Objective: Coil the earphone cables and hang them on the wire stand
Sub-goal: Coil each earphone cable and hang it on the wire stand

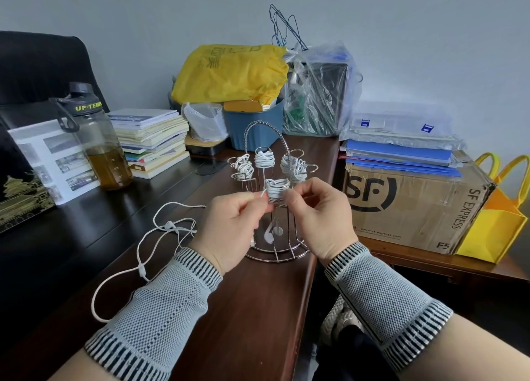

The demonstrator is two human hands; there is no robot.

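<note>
- Wire stand [276, 254] sits mid-frame on the dark wooden desk [235, 309], near its right edge.
- Three coiled earphone bundles [264, 159] hang on the stand's rear hooks.
- Left hand [229, 231] and right hand [321, 217] meet at the front hook, fingers curled, both pinching a white coil [276, 190].
- Coil's earbuds [271, 233] dangle inside the stand, between the wrists.
- Loose earphone cable [140, 266] lies uncoiled on the desk, lower left of the hands.
- Water bottle [96, 139] and book stack [152, 139] at left; cardboard box [413, 208] at right.
</note>
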